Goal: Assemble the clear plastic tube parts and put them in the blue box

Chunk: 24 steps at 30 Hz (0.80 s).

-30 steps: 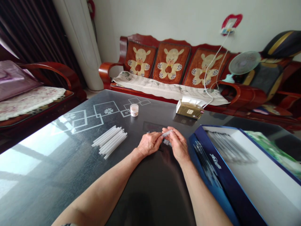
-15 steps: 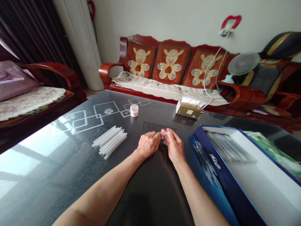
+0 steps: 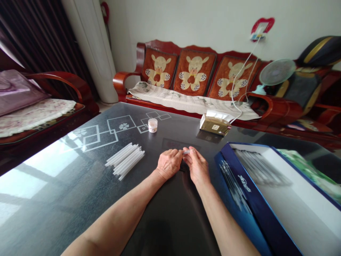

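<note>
My left hand (image 3: 169,164) and my right hand (image 3: 198,166) meet above the middle of the dark table. Between their fingertips runs a thin translucent pen barrel (image 3: 187,152), most of it hidden by the fingers. The left fingers are curled around its left end, while the right thumb and fingers pinch the other end. To the left lies a pile of whitish pen barrels (image 3: 125,160). On the right, slim dark pen refills (image 3: 234,186) lie on a blue surface along the box's near side.
A blue box (image 3: 301,209) with a white inside holds a row of pens (image 3: 259,165). Farther back stand a small white jar (image 3: 152,125) and a tissue pack (image 3: 215,123). Green-and-white cloth or packaging (image 3: 310,170) lies beyond the box. A wooden sofa (image 3: 194,74) stands behind the table.
Both hands keep almost the same place and grip on the pen barrel, with only slight finger movement. The whole view has shifted a little.
</note>
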{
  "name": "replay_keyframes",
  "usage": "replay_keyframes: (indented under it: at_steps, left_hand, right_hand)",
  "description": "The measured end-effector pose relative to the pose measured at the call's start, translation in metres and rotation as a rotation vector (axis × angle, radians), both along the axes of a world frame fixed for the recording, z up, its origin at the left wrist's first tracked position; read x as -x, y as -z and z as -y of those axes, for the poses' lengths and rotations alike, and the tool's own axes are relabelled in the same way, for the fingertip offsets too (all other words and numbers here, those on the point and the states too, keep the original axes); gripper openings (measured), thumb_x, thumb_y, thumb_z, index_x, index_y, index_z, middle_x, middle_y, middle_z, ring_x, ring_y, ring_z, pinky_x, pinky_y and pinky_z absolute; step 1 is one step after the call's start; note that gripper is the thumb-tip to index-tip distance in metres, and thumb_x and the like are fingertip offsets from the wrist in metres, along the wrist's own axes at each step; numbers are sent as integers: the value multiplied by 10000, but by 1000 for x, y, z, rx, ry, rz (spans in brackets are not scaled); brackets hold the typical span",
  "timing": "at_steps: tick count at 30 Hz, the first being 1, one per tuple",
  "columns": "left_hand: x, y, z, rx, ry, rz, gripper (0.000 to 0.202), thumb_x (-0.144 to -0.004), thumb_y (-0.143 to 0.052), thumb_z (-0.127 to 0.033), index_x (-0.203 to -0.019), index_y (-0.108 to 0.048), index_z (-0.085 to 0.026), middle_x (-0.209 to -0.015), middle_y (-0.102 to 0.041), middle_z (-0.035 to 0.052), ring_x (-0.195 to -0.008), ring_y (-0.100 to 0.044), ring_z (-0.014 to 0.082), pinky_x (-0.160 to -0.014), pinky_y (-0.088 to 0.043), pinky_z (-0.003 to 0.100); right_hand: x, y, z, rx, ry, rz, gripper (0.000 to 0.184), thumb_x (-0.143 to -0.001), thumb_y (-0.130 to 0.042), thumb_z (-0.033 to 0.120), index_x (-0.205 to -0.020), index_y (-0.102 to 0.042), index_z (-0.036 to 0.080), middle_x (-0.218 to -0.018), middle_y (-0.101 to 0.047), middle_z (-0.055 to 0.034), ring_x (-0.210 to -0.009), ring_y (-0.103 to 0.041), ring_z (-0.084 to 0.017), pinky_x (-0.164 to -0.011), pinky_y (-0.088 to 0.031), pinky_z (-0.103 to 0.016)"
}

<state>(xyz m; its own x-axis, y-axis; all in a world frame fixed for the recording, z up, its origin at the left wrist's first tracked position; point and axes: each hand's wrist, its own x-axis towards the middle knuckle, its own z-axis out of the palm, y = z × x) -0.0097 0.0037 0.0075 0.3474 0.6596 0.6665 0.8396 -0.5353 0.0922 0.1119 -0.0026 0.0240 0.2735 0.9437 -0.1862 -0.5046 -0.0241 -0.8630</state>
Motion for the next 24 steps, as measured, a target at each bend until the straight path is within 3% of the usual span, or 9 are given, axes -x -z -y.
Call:
replay_keyframes:
  at_steps: [14,20,24]
  left_hand:
    - [-4,2,2,18,3,-29,223,-957,-427,-231,-839,-612,-195,-705,-581,9,-640,-516,146,-621,-355,280]
    - [-2,1,-1,119,-12,-57,271,-970,-403,-273,-866,-643,-201,-723,-585,28,-671,-525,154,-634,-364,277]
    - [2,-6,-4,162,-61,-60,283,-965,-420,-384,-984,-672,-256,-748,-593,29,-724,-542,174,-688,-384,289]
  right_hand:
    - [-7,-5,-1,143,-30,-9,233,-682,-785,286,-850,-667,176,-802,-760,-53,-721,-719,-182,-582,-540,-241]
    - [-10,2,-4,90,-50,35,204,-719,-752,315,-834,-643,186,-809,-756,-47,-721,-717,-170,-633,-558,-265]
    - [-18,-10,-5,56,-152,196,206,-688,-764,285,-808,-635,179,-788,-746,-40,-653,-696,-140,-547,-533,-219]
